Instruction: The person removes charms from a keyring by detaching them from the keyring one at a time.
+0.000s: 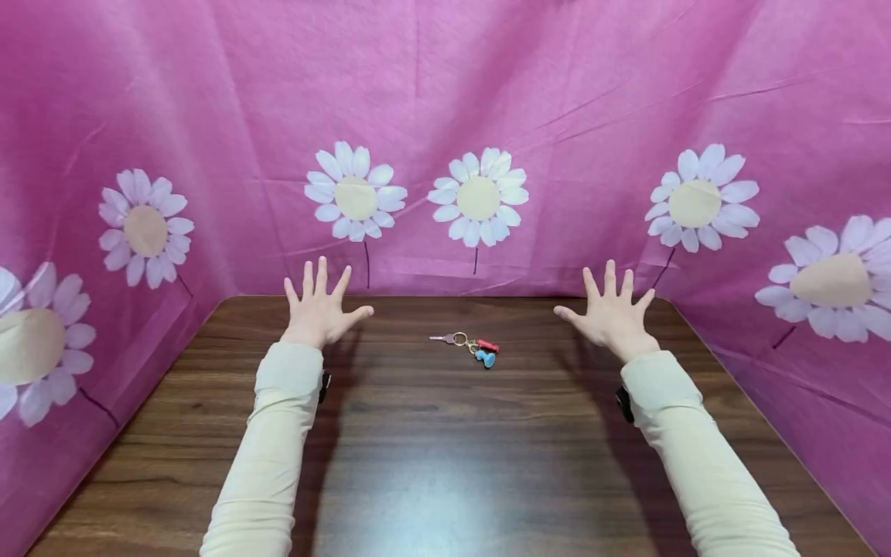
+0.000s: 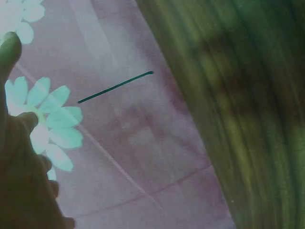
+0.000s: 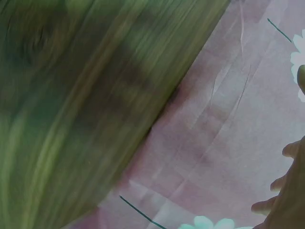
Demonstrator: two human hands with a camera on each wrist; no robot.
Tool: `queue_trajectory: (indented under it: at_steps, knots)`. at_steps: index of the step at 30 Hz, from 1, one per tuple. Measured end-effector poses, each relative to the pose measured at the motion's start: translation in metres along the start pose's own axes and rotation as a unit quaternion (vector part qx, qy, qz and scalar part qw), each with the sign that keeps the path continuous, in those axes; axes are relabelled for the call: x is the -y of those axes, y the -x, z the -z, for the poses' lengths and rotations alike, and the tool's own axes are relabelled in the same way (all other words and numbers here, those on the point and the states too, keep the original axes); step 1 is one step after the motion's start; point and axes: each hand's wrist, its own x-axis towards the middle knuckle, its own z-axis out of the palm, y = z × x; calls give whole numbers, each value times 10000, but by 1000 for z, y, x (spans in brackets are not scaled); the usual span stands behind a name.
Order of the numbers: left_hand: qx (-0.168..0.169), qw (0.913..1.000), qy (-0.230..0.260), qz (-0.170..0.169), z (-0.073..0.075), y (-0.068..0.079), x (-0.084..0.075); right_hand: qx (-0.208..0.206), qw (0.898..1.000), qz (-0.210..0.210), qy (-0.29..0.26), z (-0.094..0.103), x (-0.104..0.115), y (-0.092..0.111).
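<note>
A keychain lies on the brown wooden table [image 1: 431, 418], toward its back middle. Its key [image 1: 442, 338] points left and joins a gold ring [image 1: 460, 339]. On the ring's right side hang a red cylinder charm [image 1: 488, 346] and a light blue charm [image 1: 486, 357]. To the left of the keychain, my left hand [image 1: 316, 309] is held out with fingers spread and nothing in it. My right hand [image 1: 612, 317] is spread likewise on the other side, farther from the keychain. In both wrist views only parts of the fingers show, dark at the frame edge.
A pink cloth [image 1: 418, 77] with large white daisies surrounds the table at the back and both sides. Its lower edge meets the table's back edge. Cream sleeves cover both forearms, and a dark band sits at each wrist.
</note>
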Motion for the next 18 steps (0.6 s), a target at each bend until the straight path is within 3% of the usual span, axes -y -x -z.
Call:
queue_trajectory:
  at_steps: [7, 12, 18]
  knots:
    - [177, 9995, 68, -258, 13, 1, -7, -45, 9996, 255, -63, 9, 4, 3]
    - [37, 9976, -12, -695, 22, 7, -17, -144, 9981, 592, 122, 11, 13, 9]
    - [-284, 9907, 388, -1271, 20, 25, -29, -423, 9922, 1162, 168, 8, 30, 21]
